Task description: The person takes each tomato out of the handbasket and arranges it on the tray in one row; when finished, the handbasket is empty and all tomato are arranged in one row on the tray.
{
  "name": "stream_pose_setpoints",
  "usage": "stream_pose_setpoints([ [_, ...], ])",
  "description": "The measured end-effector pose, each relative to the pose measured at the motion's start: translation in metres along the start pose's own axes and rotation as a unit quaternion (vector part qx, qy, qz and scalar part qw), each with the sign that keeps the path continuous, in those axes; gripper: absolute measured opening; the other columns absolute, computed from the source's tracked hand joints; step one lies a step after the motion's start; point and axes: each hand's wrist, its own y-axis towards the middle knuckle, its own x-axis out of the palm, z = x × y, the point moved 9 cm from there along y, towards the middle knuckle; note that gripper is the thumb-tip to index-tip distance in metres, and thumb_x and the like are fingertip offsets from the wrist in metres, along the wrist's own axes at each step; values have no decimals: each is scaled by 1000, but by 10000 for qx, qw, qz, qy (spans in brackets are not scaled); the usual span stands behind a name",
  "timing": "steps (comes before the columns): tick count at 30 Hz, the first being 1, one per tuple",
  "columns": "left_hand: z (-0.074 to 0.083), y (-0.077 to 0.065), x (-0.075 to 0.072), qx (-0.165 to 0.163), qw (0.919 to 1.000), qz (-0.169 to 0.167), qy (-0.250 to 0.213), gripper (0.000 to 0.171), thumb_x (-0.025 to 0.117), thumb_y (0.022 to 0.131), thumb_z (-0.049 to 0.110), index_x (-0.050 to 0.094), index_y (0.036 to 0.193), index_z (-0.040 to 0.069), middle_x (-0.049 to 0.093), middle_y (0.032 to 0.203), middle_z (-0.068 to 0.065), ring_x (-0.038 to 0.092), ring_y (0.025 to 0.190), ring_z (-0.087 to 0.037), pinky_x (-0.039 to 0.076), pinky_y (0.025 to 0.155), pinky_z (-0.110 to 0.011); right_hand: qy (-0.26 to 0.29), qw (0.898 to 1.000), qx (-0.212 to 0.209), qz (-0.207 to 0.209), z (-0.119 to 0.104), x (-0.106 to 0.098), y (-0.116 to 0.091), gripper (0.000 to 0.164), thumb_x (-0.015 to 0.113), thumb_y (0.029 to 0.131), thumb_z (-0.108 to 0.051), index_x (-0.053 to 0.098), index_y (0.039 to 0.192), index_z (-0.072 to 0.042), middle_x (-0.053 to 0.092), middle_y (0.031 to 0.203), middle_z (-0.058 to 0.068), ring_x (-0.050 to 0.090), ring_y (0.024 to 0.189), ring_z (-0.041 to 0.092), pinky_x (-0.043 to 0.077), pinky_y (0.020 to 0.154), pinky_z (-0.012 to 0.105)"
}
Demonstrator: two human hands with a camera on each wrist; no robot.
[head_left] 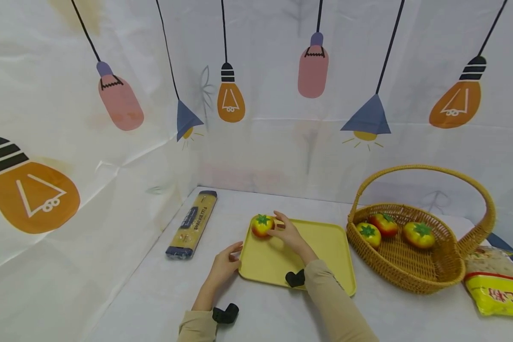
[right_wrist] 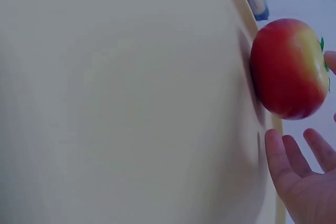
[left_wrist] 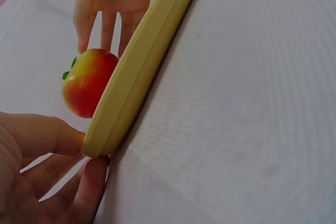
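Observation:
A red-and-yellow tomato (head_left: 261, 226) with a green leafy top sits at the back left corner of the yellow tray (head_left: 312, 259). Around its right side the right hand (head_left: 291, 236) spreads its fingers, reaching from the right. Those fingers look straight in the left wrist view, close to the tomato (left_wrist: 90, 83); contact is hard to tell. The left hand (head_left: 223, 267) is at the tray's left edge. In the left wrist view, its digits lie on either side of the tray's rim (left_wrist: 131, 77), pinching it.
Right of the tray stands a wicker basket (head_left: 406, 273) with a tall handle and three tomatoes inside. A spaghetti pack (head_left: 193, 225) lies to the left. A yellow-and-clear food bag (head_left: 498, 285) is at the far right. Printed white sheeting (head_left: 265, 152) backs the table.

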Motion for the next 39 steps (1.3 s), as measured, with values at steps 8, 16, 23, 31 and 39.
stream_pose_setpoints([
  [8, 0, 1, 0, 130, 9999, 36, -8, 56, 57, 74, -7, 52, 129, 2, 61, 116, -19, 53, 74, -13, 44, 62, -24, -148, 9997, -46, 172, 22, -6, 9, 69, 66, 83, -12, 32, 143, -7, 31, 142, 25, 38, 121, 44, 39, 93, 52],
  [16, -3, 0, -2, 154, 9998, 105, 17, 57, 58, 73, -8, 53, 129, 2, 61, 115, -19, 53, 74, -14, 44, 61, -24, 191, 9997, 135, 85, 9, -8, -4, 68, 64, 83, -7, 31, 143, -9, 27, 145, 24, 31, 127, 44, 38, 95, 53],
  [23, 0, 1, -1, 136, 9999, 92, 43, 56, 57, 74, -7, 53, 129, 2, 61, 115, -18, 53, 74, -13, 44, 61, -25, 33, 10000, 19, 0, -18, -14, -23, 68, 62, 84, -3, 29, 144, -5, 26, 144, 27, 30, 128, 45, 40, 94, 51],
  [31, -3, 2, -1, 9, 10000, 55, -13, 58, 57, 73, -7, 52, 130, 3, 60, 117, -18, 53, 75, -14, 44, 62, -25, -50, 9998, -36, 173, 1, -30, -18, 68, 64, 84, -8, 31, 144, -13, 28, 145, 22, 32, 128, 41, 39, 95, 51],
  [39, -1, 1, 0, -38, 10000, 32, -51, 58, 57, 73, -8, 52, 130, 3, 60, 118, -18, 54, 77, -15, 45, 64, -27, 47, 9998, -47, 171, -4, -47, -33, 68, 63, 86, -11, 28, 144, -17, 26, 147, 15, 29, 131, 38, 34, 98, 53],
])
